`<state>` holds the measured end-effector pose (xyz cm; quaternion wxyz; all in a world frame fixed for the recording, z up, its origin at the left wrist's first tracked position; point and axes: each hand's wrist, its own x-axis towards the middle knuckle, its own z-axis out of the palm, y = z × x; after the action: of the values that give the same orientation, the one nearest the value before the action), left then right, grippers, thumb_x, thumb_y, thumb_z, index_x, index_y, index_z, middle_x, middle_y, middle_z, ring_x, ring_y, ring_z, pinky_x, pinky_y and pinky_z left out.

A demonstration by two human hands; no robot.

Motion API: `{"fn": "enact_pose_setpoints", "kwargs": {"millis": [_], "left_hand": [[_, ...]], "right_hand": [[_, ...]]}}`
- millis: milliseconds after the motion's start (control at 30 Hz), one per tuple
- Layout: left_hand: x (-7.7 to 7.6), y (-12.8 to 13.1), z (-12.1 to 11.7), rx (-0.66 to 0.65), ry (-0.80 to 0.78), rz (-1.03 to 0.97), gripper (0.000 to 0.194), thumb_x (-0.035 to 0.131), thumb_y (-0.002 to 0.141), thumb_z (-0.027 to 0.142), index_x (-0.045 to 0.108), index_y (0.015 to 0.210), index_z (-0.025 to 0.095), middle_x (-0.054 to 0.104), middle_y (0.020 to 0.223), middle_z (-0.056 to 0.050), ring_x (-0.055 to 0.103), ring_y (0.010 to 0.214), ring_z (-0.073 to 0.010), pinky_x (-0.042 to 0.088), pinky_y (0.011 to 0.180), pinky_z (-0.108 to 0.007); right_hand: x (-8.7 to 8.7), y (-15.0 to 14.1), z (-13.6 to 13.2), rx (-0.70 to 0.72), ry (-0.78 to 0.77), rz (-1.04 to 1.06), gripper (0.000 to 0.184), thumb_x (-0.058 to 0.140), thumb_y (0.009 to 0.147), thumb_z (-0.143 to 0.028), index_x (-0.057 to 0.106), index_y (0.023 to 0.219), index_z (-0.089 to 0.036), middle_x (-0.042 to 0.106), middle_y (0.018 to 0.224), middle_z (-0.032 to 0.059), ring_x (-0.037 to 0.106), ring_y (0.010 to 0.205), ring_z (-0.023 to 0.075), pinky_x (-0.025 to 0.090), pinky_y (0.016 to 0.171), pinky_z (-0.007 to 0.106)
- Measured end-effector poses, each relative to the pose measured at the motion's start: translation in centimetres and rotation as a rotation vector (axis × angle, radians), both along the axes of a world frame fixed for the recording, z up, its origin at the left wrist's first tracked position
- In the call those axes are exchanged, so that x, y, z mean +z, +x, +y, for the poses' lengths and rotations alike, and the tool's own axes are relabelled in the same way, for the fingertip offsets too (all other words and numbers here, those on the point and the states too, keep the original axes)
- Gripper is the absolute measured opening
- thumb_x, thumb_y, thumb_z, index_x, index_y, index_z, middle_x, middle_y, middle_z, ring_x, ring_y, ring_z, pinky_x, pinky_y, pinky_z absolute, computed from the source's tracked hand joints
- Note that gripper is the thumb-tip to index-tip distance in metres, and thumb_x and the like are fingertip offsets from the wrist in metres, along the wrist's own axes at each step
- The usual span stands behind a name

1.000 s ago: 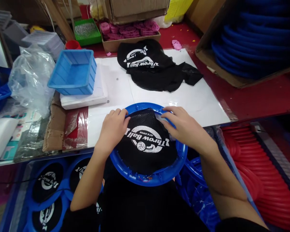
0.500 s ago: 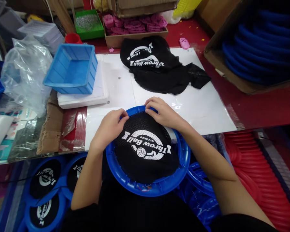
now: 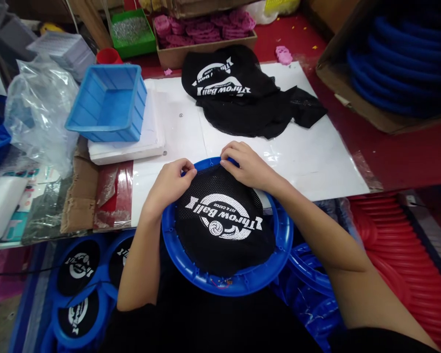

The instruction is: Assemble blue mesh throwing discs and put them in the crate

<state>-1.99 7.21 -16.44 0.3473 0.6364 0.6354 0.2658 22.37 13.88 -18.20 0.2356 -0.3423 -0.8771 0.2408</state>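
A blue plastic ring (image 3: 183, 270) rests at the table's near edge, tilted toward me. Across its inside lies a round black mesh cloth (image 3: 235, 255) printed with a white "Throw Ball" logo. At the far left of the rim, my left hand (image 3: 172, 182) is closed, thumb and fingers pinching the cloth's edge. My right hand (image 3: 244, 164) pinches the same edge farther right, its fingers curled over the far rim. A gap between cloth and ring shows at the right. Small coloured wires (image 3: 222, 283) sit in the near rim.
More black mesh cloths (image 3: 242, 108) lie on the white sheet (image 3: 308, 162). A light-blue bin (image 3: 108, 105) stands at left on a white block. Behind are a green tray (image 3: 134, 34) and a box of pink pieces (image 3: 206, 32). Blue rings (image 3: 400, 63) fill a carton at right.
The view has shifted slightly. Both hands keep their pinch at the far rim, and the cloth lies almost as before.
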Motion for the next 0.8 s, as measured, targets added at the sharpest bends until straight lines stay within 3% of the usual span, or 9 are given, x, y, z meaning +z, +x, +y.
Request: {"fn": "enact_pose_setpoints", "kwargs": {"millis": [200,400,800], "left_hand": [[0.5,-0.4,0.7,-0.022,-0.116,-0.026,0.013,0.064,0.085,0.027,0.07,0.078,0.018,0.064,0.069,-0.002,0.054,0.064,-0.0155,0.039,0.062,-0.032],[0.7,-1.3,1.0,-0.071,-0.164,-0.129,0.016,0.068,0.082,0.032,0.074,0.079,0.017,0.062,0.066,-0.001,0.05,0.063,-0.0146,0.037,0.063,-0.031],[0.5,-1.8,1.2,-0.13,-0.157,-0.203,0.017,0.07,0.08,0.034,0.075,0.08,0.018,0.069,0.075,-0.002,0.056,0.071,-0.0155,0.04,0.069,-0.032]], "right_hand": [[0.2,0.1,0.1,0.007,-0.024,0.03,0.01,0.054,0.101,-0.027,0.057,0.091,-0.024,0.067,0.108,0.0093,0.061,0.103,0.0275,0.046,0.1,0.049],[0.1,0.2,0.3,0.022,-0.037,0.042,0.013,0.058,0.1,-0.029,0.06,0.088,-0.024,0.067,0.108,0.0091,0.062,0.106,0.0279,0.046,0.103,0.049],[-0.2,0.3,1.1,0.033,-0.159,0.141,0.014,0.065,0.096,-0.033,0.067,0.086,-0.024,0.068,0.107,0.0084,0.064,0.104,0.0269,0.05,0.101,0.048]]}}
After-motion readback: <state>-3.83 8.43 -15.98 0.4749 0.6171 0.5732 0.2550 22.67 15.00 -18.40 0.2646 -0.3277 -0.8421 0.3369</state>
